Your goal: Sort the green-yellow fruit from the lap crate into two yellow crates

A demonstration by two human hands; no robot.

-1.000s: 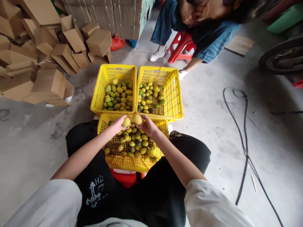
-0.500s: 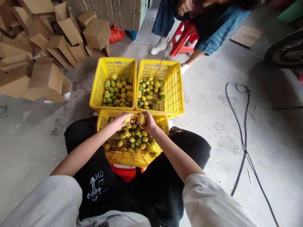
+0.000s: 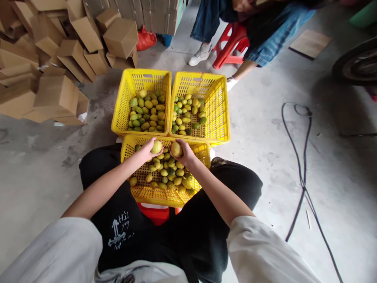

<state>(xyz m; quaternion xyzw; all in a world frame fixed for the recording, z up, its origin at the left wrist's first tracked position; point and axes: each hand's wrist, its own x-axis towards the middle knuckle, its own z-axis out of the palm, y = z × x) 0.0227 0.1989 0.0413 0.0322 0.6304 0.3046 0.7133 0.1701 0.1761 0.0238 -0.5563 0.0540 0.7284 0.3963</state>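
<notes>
My left hand [image 3: 148,149] is closed around a pale yellow-green lemon [image 3: 156,147], whose rounded face is turned up toward me. Beside it, a small gap away, my right hand [image 3: 186,153] grips a duller yellow lemon [image 3: 176,149]. Both hands are over the far part of the near yellow crate [image 3: 141,193], between my knees. In that crate lie many loose lemons [image 3: 179,173], yellow to dark green. Behind it two more yellow crates stand side by side: the left crate [image 3: 117,114] and the right crate [image 3: 219,102], each partly filled with lemons. My palms are mostly hidden.
Folded cardboard boxes [image 3: 59,96] are heaped at the left. A seated person's legs [image 3: 203,23] and a red stool [image 3: 229,45] are beyond the crates. A black cable [image 3: 303,177] lies on the floor at right, below a wheel [image 3: 357,65].
My left hand has turned its lemon, so more of its surface shows now. The right hand keeps its lemon in nearly the same place. The view has shifted slightly.
</notes>
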